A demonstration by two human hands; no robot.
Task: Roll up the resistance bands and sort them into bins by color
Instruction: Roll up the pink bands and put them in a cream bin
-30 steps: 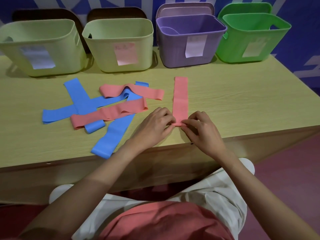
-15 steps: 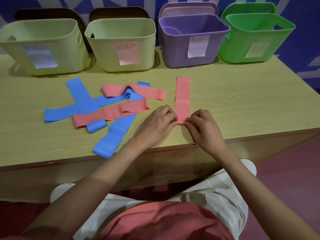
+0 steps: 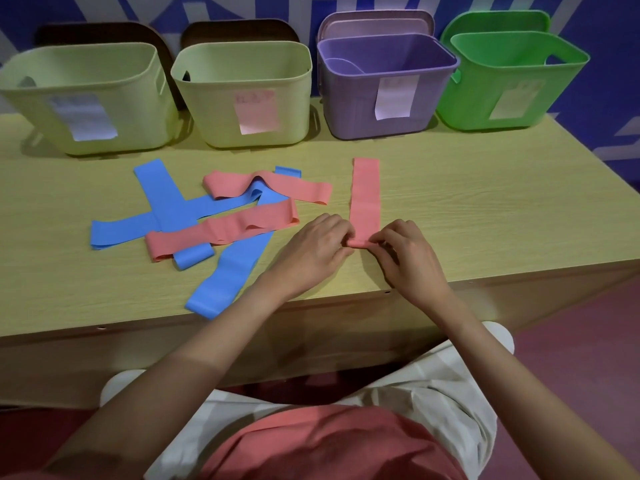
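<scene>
Both hands — left hand point(image 3: 311, 252), right hand point(image 3: 407, 254) — pinch the pink band point(image 3: 364, 199) at its rolled near end; keep the roll tight and square on the counter point(image 3: 485, 216).

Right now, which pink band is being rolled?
The straight pink band lying alone right of the pile: left hand and right hand pinch its rolled near end. The other two pink bands lie untouched among the blue ones.

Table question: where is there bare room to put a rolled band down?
The table is bare right of the straight pink band, in front of the purple bin and green bin. The near left corner is bare too. It is crowded at the blue and pink pile, left of the left hand and right hand.
</scene>
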